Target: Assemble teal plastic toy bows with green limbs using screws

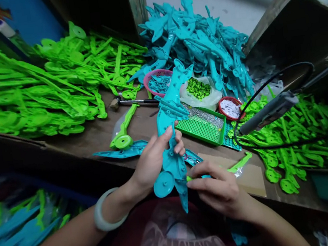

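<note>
My left hand is wrapped round the narrow middle of a long blue plastic part, which it holds up over the table's front edge. The part has a round disc at its lower left and a pointed lower tip. To the right of that lower end, my right hand pinches a small green piece between thumb and finger, close against the part's edge. Behind the hands, another blue part lies on the table, with a green arm-shaped part beyond it.
Green parts are heaped at the left, more at the right, blue parts at the back. A green tray, pink basket, bag of green pieces and red bowl stand mid-table. An electric screwdriver hangs right.
</note>
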### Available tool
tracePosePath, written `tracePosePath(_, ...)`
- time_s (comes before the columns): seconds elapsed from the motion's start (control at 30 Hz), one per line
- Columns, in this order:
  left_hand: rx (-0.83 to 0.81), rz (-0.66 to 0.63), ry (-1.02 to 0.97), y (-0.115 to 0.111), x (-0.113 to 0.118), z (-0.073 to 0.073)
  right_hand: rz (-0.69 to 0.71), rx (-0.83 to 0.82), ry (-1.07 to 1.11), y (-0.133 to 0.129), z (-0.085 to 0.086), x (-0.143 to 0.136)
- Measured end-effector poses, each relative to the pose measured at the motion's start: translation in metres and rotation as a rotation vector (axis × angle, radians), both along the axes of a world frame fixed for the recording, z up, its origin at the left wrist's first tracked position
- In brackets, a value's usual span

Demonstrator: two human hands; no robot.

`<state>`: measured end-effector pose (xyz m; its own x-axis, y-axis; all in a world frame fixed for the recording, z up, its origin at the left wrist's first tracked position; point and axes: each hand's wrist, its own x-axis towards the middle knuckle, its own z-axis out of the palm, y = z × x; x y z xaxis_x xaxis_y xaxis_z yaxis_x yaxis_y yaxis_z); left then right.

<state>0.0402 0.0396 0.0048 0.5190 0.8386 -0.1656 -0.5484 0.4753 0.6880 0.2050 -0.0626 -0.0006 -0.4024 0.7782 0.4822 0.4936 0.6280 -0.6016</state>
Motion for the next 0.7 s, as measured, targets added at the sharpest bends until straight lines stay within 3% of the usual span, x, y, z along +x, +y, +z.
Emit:
tracePosePath(0.17, 0.058, 0.07, 0.0, -0.004, -0.002, -0.003, 0.022, 0.081, -0.148, 0.003, 0.004, -0.01)
tracePosePath(0.33, 0.023, 0.046, -0.04, -0.008, -0.007, -0.003, 0.033, 0.091, -0.127, 0.007, 0.007, -0.014)
tracePosePath(0.7, 0.012, 0.122, -0.053, 0.0, -0.025, -0.003, 0.078, 0.074, -0.164, 0.015, 0.009, -0.023)
